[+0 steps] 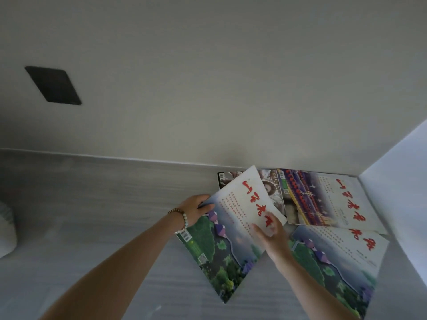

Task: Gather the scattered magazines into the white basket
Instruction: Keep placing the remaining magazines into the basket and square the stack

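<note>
Early stage, by my read: no magazine in a basket, basket not clearly in view. Left hand and right hand both pinch one landscape-cover magazine, fingers closed on its edges, centre-right of frame. Four magazines counted; three lie on the tabletop at right.

Glossy paper magazine; matt grey wood-grain floor; smooth matt wall.

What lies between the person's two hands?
In the head view, the magazine they both grip spans from left hand to right hand.
</note>
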The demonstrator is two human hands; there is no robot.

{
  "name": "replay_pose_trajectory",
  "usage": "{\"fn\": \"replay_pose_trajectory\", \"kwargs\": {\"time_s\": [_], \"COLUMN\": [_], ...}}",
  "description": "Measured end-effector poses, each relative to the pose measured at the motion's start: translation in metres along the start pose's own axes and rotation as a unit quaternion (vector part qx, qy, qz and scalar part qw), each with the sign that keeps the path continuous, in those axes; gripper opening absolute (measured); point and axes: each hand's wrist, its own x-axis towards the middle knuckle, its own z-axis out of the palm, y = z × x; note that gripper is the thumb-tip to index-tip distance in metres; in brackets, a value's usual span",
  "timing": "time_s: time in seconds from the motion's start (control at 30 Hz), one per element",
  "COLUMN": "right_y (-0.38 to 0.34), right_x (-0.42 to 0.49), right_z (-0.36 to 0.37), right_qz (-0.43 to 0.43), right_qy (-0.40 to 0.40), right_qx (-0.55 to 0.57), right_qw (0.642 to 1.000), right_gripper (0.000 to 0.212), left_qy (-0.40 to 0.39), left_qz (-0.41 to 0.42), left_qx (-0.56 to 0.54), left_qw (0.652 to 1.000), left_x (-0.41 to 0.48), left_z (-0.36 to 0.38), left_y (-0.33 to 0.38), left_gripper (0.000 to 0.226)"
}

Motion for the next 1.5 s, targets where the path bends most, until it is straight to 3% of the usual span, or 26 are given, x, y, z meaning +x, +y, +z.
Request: {"fn": "replay_pose_trajectory", "kwargs": {"time_s": [0.07,0.13,0.2,0.3,0.4,0.6,0.77,1.07,1.2,1.5], "right_y": [-0.018,-0.044,-0.076,-0.127,-0.18,-0.287,-0.355,-0.393,-0.375,-0.358], "right_x": [-0.002,-0.003,-0.007,-0.016,-0.031,-0.085,-0.137,-0.181,-0.187,-0.191], "right_z": [0.011,0.026,0.049,0.094,0.151,0.267,0.357,0.467,0.492,0.517], "right_qz": [-0.026,-0.019,0.011,0.07,0.067,-0.043,-0.149,-0.319,-0.334,-0.326], "right_qy": [0.033,0.019,-0.055,-0.199,-0.267,-0.324,-0.348,-0.336,-0.329,-0.323], "right_qx": [0.011,0.101,0.189,0.227,0.219,0.175,0.166,0.07,0.048,0.047], "right_qw": [0.999,0.994,0.98,0.951,0.936,0.929,0.91,0.883,0.882,0.887], "right_gripper": [0.069,0.074,0.067,0.051,0.043,0.02,0.017,0.022,0.021,0.023], "left_qy": [0.029,0.069,0.116,0.2,0.276,0.403,0.476,0.558,0.547,0.573], "left_qz": [0.016,0.023,0.02,0.015,0.004,-0.002,-0.001,-0.127,-0.167,-0.173], "left_qx": [-0.022,-0.036,-0.056,-0.113,-0.178,-0.223,-0.211,-0.077,-0.079,-0.066], "left_qw": [0.999,0.997,0.992,0.973,0.945,0.888,0.853,0.817,0.817,0.798], "left_x": [-0.018,-0.039,-0.063,-0.103,-0.152,-0.255,-0.34,-0.414,-0.421,-0.426], "left_z": [-0.024,-0.055,-0.09,-0.142,-0.195,-0.292,-0.354,-0.398,-0.387,-0.384], "left_y": [0.0,-0.006,-0.017,-0.038,-0.06,-0.111,-0.156,-0.236,-0.259,-0.282], "left_gripper": [0.021,0.025,0.021,0.015,0.018,0.016,0.019,0.013,0.011,0.018]}}
